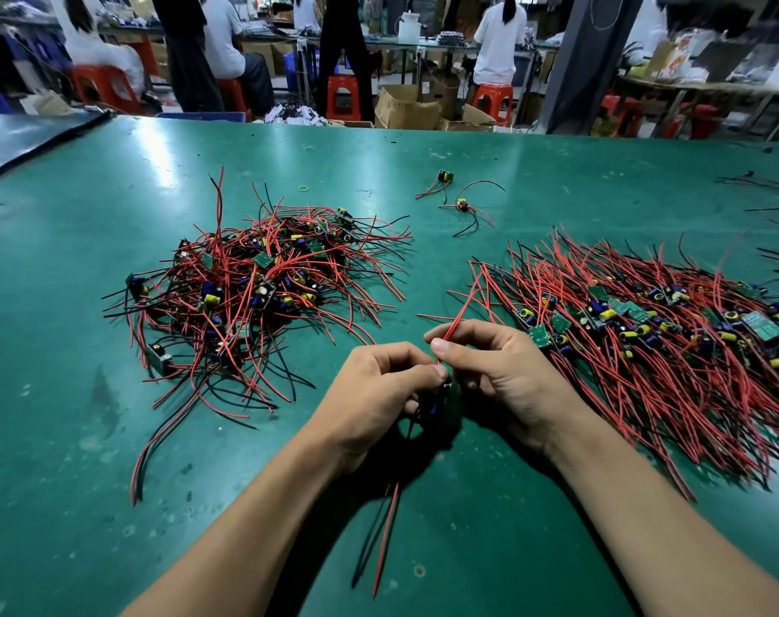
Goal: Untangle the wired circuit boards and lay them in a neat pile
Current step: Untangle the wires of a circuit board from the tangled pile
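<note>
We are smoothing one freed board (436, 403) at the near middle of the table (67, 438), left hand (378, 385) gripping it, right hand (494, 367) fingers (467, 332) pinching its red wire (461, 313); next, we judge, it goes right onto the combed pile (646, 331), not the tangled heap (254, 282).

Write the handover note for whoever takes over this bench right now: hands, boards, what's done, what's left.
Left hand grips one wired board over the near middle of the green table, with wires trailing toward the person. Right hand pinches that board's red wire.
Tangled heap lies to the left; neat pile, wires roughly parallel, to the right; two stray boards farther back.
Done: the right pile is already large.
Left: lay down the held board, then work through the heap and strays.
</note>
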`<control>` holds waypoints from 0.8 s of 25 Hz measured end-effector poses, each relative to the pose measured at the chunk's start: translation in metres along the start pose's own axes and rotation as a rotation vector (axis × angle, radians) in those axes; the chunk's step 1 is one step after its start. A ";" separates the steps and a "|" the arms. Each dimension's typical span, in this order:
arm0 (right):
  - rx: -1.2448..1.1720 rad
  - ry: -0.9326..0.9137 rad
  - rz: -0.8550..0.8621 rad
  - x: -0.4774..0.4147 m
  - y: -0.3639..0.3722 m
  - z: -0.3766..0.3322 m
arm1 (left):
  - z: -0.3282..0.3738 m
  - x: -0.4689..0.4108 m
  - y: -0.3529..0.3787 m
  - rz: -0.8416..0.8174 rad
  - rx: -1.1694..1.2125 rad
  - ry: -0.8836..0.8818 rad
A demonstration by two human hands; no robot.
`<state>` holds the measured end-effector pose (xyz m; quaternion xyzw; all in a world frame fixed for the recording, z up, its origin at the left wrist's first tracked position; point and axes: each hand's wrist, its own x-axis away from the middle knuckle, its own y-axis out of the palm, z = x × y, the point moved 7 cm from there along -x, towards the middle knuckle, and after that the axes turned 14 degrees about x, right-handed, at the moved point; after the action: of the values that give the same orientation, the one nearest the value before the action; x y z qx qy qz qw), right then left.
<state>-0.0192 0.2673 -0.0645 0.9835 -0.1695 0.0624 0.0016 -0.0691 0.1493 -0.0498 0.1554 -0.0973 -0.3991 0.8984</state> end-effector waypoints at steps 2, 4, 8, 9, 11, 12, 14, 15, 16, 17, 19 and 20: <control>0.063 -0.033 0.091 -0.001 -0.006 -0.002 | 0.001 0.001 0.002 -0.017 -0.035 0.011; 0.107 -0.076 0.194 -0.002 -0.014 -0.004 | 0.002 0.001 0.004 -0.026 -0.064 0.018; 0.205 -0.136 0.374 -0.003 -0.029 -0.005 | 0.003 0.000 0.003 -0.010 -0.082 0.013; 0.223 -0.158 0.410 -0.003 -0.032 -0.006 | 0.002 0.000 0.002 -0.005 -0.086 0.010; 0.284 -0.221 0.485 -0.001 -0.038 -0.011 | 0.002 0.000 0.002 -0.005 -0.100 0.003; 0.334 -0.252 0.530 0.000 -0.040 -0.015 | 0.002 0.000 0.002 -0.008 -0.106 -0.002; 0.413 -0.278 0.633 0.003 -0.047 -0.019 | 0.001 0.000 0.002 -0.017 -0.111 -0.010; 0.425 -0.280 0.685 0.005 -0.051 -0.020 | 0.001 0.000 0.002 -0.021 -0.113 -0.013; 0.423 -0.286 0.733 0.008 -0.055 -0.021 | 0.001 0.000 0.002 -0.025 -0.115 -0.017; 0.420 -0.296 0.772 0.011 -0.058 -0.022 | 0.001 0.000 0.003 -0.029 -0.114 -0.021; 0.464 -0.333 0.825 0.017 -0.061 -0.027 | 0.001 0.001 0.004 -0.030 -0.106 -0.028; 0.506 -0.354 0.842 0.019 -0.060 -0.030 | 0.000 0.001 0.004 -0.029 -0.103 -0.030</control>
<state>0.0149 0.3185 -0.0313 0.7952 -0.5278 -0.0705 -0.2902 -0.0662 0.1512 -0.0480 0.1044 -0.0880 -0.4189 0.8977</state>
